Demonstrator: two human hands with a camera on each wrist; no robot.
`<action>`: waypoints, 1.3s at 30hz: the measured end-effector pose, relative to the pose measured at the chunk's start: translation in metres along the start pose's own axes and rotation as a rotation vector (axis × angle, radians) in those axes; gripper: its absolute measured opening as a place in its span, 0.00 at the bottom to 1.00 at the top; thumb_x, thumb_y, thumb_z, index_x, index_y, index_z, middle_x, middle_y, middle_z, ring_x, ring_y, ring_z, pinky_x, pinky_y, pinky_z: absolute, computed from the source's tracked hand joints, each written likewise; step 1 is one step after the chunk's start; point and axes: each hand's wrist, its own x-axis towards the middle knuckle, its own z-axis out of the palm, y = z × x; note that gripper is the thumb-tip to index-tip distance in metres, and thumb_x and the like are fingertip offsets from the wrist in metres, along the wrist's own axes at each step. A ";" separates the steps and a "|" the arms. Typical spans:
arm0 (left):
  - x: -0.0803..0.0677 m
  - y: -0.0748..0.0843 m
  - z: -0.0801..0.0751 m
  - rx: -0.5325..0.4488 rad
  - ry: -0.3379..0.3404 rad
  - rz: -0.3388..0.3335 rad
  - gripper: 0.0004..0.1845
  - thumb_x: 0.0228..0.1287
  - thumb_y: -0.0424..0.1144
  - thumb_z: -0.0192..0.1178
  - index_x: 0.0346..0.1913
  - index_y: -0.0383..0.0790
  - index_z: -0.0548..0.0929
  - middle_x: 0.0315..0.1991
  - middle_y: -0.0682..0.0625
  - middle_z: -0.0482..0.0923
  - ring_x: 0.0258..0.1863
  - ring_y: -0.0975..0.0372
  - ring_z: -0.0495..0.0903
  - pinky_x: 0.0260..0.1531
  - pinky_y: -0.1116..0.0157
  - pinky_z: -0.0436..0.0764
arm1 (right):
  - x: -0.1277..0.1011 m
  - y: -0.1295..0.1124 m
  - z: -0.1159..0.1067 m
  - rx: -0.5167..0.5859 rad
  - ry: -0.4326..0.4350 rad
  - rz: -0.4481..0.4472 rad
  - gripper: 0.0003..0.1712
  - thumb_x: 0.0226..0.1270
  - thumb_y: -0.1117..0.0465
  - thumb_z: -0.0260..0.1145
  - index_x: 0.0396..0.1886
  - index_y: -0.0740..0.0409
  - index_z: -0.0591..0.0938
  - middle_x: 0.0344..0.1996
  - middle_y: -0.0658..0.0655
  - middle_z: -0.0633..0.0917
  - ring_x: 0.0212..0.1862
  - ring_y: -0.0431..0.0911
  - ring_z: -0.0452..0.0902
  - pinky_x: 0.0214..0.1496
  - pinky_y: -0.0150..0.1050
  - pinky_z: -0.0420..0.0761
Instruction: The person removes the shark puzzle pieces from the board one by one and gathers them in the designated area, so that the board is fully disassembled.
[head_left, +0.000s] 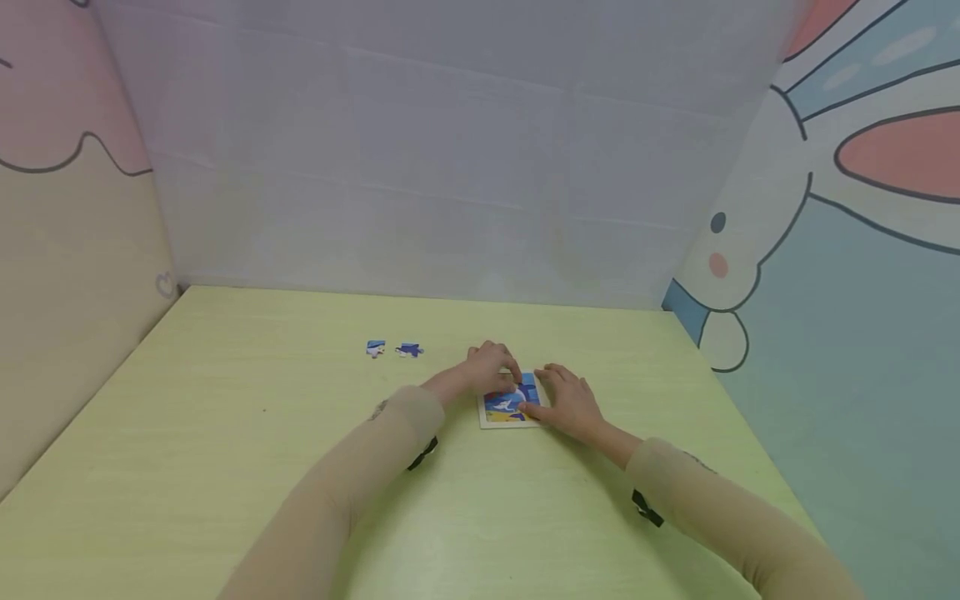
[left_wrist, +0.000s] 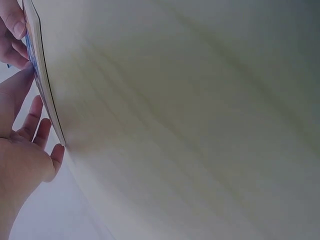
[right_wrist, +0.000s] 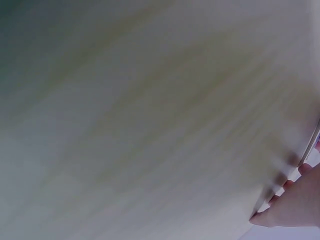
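Note:
A small picture puzzle (head_left: 501, 406) in a white-edged frame lies on the table, blue with a white animal shape and yellow along its bottom. My left hand (head_left: 491, 367) reaches over its upper left, thumb and a bent finger coming together on the picture; I cannot tell whether they pinch a piece. On the right side, my right hand (head_left: 572, 407) rests with its thumb on the picture and the other fingers spread beside the right edge. The left wrist view shows the frame (left_wrist: 47, 92) edge-on, both hands against it. At the right wrist view's edge, the right hand's fingertips (right_wrist: 256, 219) touch the table.
Two loose puzzle pieces, a light blue one (head_left: 376, 348) and a dark blue one (head_left: 409, 350), lie left of the puzzle on the pale yellow-green table (head_left: 247, 475). A white sheet (head_left: 420, 167) hangs behind, with cartoon-printed panels (head_left: 847, 350) at the sides.

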 end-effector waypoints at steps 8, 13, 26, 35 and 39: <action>0.005 -0.006 0.007 -0.042 0.031 0.014 0.08 0.61 0.47 0.63 0.42 0.56 0.85 0.58 0.53 0.74 0.61 0.54 0.64 0.58 0.48 0.61 | 0.000 0.001 0.002 -0.019 -0.011 0.003 0.44 0.57 0.36 0.64 0.65 0.58 0.69 0.66 0.62 0.67 0.68 0.60 0.59 0.65 0.67 0.53; 0.004 -0.005 0.006 -0.066 0.066 0.044 0.07 0.58 0.44 0.66 0.40 0.53 0.85 0.53 0.55 0.79 0.59 0.56 0.68 0.57 0.49 0.62 | -0.001 -0.002 0.000 -0.014 -0.019 0.008 0.44 0.57 0.36 0.64 0.65 0.59 0.69 0.67 0.62 0.66 0.69 0.60 0.58 0.65 0.66 0.52; 0.007 -0.005 0.009 -0.124 0.078 0.029 0.19 0.61 0.43 0.63 0.55 0.49 0.76 0.46 0.58 0.82 0.54 0.60 0.74 0.62 0.49 0.58 | 0.000 -0.003 -0.001 -0.022 -0.021 0.008 0.42 0.58 0.37 0.64 0.64 0.61 0.70 0.66 0.62 0.67 0.68 0.60 0.59 0.65 0.66 0.53; 0.006 -0.008 0.010 -0.095 0.080 0.049 0.16 0.61 0.43 0.63 0.53 0.52 0.80 0.42 0.60 0.82 0.51 0.62 0.76 0.60 0.49 0.60 | -0.002 0.000 0.000 -0.037 -0.011 -0.016 0.33 0.66 0.45 0.58 0.64 0.61 0.71 0.66 0.64 0.67 0.68 0.61 0.59 0.64 0.66 0.55; 0.005 -0.007 0.008 -0.122 0.072 0.035 0.14 0.61 0.41 0.63 0.50 0.54 0.81 0.43 0.60 0.82 0.51 0.61 0.76 0.62 0.47 0.57 | -0.003 -0.001 0.000 -0.037 -0.011 -0.012 0.33 0.65 0.46 0.59 0.63 0.61 0.71 0.66 0.64 0.67 0.68 0.61 0.59 0.64 0.66 0.55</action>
